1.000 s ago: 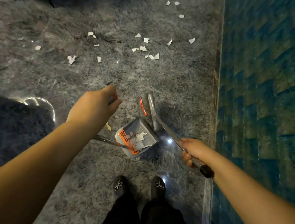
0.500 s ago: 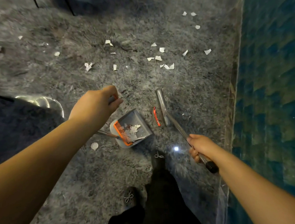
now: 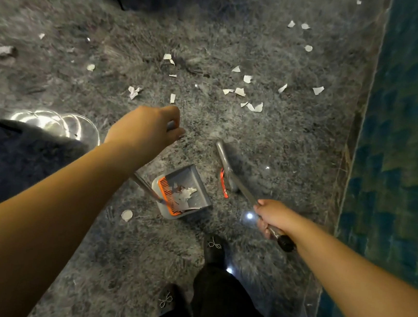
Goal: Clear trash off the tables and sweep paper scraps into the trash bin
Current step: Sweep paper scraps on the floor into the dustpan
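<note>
Head view: over glossy grey marbled floor, the left hand curls round the thin metal handle of a boxy grey dustpan holding torn white scraps against its orange comb, the right hand grips the broom's metal pole, and jagged paper scraps lie scattered ahead.

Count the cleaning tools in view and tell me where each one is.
2. The grey dustpan is at centre, its handle held by the left hand. The broom is just right of it, its handle gripped by the right hand.
</note>
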`<state>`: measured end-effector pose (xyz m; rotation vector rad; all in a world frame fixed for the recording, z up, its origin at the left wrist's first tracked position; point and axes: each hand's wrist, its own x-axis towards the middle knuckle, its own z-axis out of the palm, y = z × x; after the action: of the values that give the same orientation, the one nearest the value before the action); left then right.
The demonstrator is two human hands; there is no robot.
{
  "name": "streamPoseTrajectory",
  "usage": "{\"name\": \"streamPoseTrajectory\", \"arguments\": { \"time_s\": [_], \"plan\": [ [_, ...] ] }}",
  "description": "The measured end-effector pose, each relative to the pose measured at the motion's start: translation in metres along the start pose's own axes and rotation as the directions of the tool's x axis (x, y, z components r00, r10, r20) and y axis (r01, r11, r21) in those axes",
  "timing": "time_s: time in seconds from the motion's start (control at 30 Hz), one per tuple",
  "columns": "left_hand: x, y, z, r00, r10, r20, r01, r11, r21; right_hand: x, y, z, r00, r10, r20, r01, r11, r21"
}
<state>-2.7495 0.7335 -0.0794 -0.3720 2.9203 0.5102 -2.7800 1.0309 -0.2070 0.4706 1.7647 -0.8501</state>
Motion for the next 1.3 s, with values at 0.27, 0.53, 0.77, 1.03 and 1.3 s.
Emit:
{"name": "streamPoseTrajectory", "arguments": {
  "time_s": [0.27,0.53,0.77,1.03,1.3],
  "plan": [
    [0.005,0.004,0.004,1.0,-0.016,-0.011,0.017,0.999,0.046,-0.001,-0.038,-0.002,0.965,0.107,0.238,-0.1,0.994,-0.044],
    [-0.019,-0.019,-0.001,0.999,-0.045,-0.003,0.045,0.999,-0.024,-0.024,-0.052,0.008,0.986,0.02,0.167,-0.01,0.998,-0.059],
    [-0.079,-0.048,-0.014,0.985,-0.14,-0.103,0.124,0.981,-0.147,-0.044,-0.05,0.03,0.996,-0.029,0.087,0.031,0.999,-0.023],
    [-0.164,-0.076,-0.041,0.957,-0.244,-0.159,0.218,0.961,-0.168,-0.059,-0.028,0.072,0.998,-0.051,0.026,0.051,0.998,-0.026],
    [-0.238,-0.109,-0.043,0.939,-0.33,-0.094,0.322,0.942,-0.096,-0.06,-0.004,0.116,0.998,-0.048,0.048,0.053,0.992,-0.115]
  ]
}}
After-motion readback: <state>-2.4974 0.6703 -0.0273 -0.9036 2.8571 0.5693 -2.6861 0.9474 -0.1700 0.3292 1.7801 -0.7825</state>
